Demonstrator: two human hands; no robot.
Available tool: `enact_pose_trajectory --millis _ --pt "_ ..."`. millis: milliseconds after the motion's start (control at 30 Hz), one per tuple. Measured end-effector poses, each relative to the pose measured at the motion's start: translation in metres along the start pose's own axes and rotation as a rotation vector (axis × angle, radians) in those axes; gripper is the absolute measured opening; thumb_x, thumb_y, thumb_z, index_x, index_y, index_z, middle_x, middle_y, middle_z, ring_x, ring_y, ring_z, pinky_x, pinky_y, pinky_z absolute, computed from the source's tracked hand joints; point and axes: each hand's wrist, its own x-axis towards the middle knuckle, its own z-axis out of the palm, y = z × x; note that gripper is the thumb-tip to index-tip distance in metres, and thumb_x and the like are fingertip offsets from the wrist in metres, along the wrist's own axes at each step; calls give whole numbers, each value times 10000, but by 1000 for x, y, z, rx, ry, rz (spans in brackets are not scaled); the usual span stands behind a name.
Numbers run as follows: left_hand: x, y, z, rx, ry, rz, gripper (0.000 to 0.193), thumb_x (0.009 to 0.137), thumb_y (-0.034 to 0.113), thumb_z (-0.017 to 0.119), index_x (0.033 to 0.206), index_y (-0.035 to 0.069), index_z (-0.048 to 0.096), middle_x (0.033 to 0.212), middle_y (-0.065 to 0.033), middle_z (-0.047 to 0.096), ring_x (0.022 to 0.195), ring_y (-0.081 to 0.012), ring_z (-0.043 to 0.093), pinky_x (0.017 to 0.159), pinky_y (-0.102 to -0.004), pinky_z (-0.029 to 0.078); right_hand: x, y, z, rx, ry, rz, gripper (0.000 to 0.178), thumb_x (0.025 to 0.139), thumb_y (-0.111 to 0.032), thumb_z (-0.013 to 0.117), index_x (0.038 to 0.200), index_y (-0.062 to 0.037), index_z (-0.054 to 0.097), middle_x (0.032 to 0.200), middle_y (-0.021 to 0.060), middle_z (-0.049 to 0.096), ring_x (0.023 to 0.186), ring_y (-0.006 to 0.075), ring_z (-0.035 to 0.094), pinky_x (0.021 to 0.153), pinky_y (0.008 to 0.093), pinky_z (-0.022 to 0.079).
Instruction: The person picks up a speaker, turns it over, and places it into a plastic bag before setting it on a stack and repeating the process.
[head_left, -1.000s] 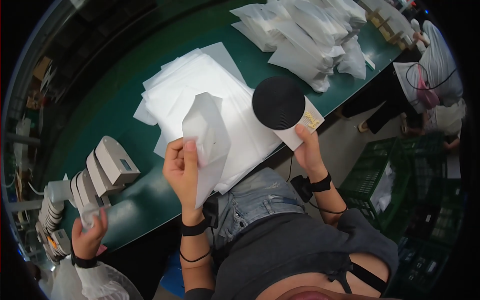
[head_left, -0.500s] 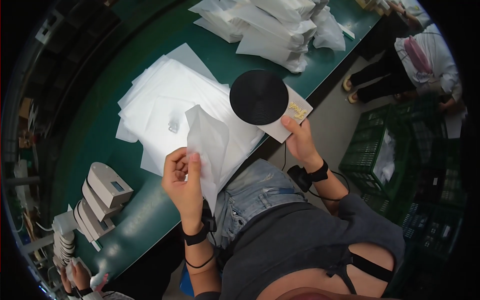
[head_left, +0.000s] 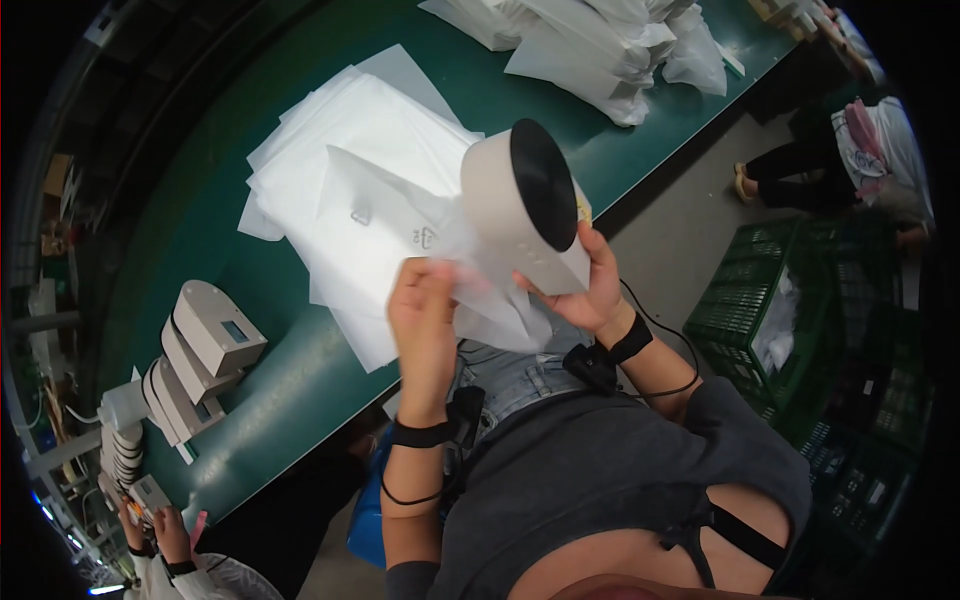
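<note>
- The right hand [head_left: 585, 285] had the device [head_left: 505, 195] gripped low down, thumb along the right edge and fingertips under the lower edge.
- The device was tilted up over the near right edge of the table [head_left: 290, 350], its pale curved side to the left and its black round face to the right. A bit of yellow showed by the thumb.
- The left hand [head_left: 428, 300] was closed, thumb and fingers pinching the bag [head_left: 445, 235]. It was a little blurred from where I stood.
- The bag, thin, white and see-through, spread over the stack [head_left: 350, 115] of similar bags and reached the device's left side. Whether the device was inside its mouth, I could not tell.
- Around both wrists went black straps [head_left: 420, 433], 1 on each.
- Left of the stack, on the green tabletop, more devices [head_left: 215, 330] stood close together.
- Beyond the stack, at the far end, filled bags [head_left: 600, 65] lay in a heap.
- At the lower left, a co-worker's 2 hands [head_left: 172, 535] were at a small pale unit [head_left: 150, 495].
- On the right, a green crate [head_left: 740, 265] stood on the floor, white plastic inside, with another person [head_left: 870, 140] farther off.
</note>
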Motion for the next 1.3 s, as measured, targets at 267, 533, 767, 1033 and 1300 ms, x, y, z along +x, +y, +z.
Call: enact_pose_trajectory --millis 267,533,767,1033,1300 --pt "-13 49 -18 -359 236 -377 255 942 241 435 1004 7 513 951 -71 587 858 -123 567 735 -245 463 -12 -28 -1 -713 121 -318 621 813 -318 601 1302 -28 352 1248 175 465 1123 266 491 916 394 431" --pt "-19 59 -26 53 47 71 182 909 154 512 1013 7 490 989 -95 589 839 -74 532 713 -212 434 -30 -58 52 -319 77 -364 594 800 -264 612 1269 20 382 1186 154 514 1033 242 540 801 360 469" --pt "-6 40 5 319 142 334 166 901 127 523 1009 7 480 975 -85 590 724 -47 508 647 -162 391 -21 -48 53 -1063 96 -186 592 771 -230 624 1250 49 415 1150 149 553 1028 257 561 900 379 440" --pt "-34 41 29 962 -23 455 133 890 78 515 986 -6 553 1038 -126 609 723 -95 548 573 -209 424 13 -10 40 -469 217 148 453 848 -270 592 1183 14 480 1105 118 577 983 205 582 784 306 499" --pt "-27 24 47 835 -28 797 207 839 23 544 1045 -1 554 932 -132 636 656 -195 601 580 -280 466 -7 12 64 -1842 143 131 542 807 -316 648 1208 -10 448 1099 117 570 983 202 561 845 292 448"
